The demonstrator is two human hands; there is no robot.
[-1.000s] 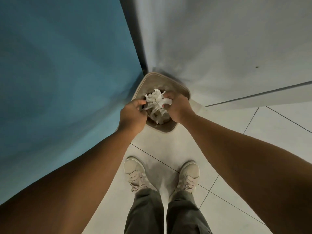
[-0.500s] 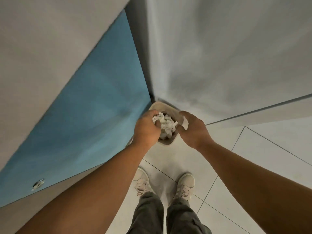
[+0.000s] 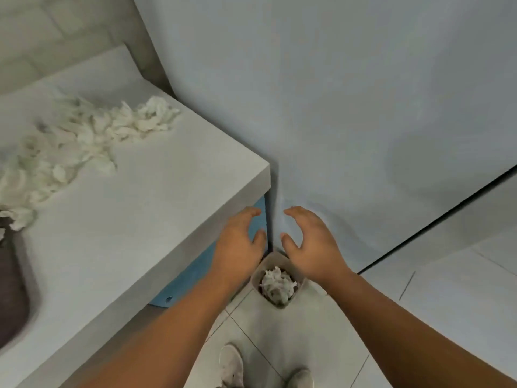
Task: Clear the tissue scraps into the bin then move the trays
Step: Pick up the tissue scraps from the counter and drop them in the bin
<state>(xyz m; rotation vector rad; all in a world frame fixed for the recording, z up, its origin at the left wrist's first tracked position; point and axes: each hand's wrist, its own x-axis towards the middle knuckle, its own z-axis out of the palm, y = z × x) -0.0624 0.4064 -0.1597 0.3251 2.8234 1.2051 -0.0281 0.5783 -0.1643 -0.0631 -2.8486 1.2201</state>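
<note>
Hovering over the bin (image 3: 272,259), the left hand (image 3: 237,243) and the right hand (image 3: 310,245) are facing each other palm to palm, with fingers loosely curved and spread, holding nothing. Both bare forearms are reaching forward from the bottom edge. One small beige bin is standing on the tiled floor (image 3: 293,331) in the corner beside the counter (image 3: 145,219), and a heap of tissue (image 3: 277,284) is filling it to the rim. One long trail of tissue scraps (image 3: 84,141) is lying on the counter, well apart from the hands, running towards what looks like a dark tray (image 3: 11,289) cut by the left edge. Two pale shoes (image 3: 230,365) are showing below.
</note>
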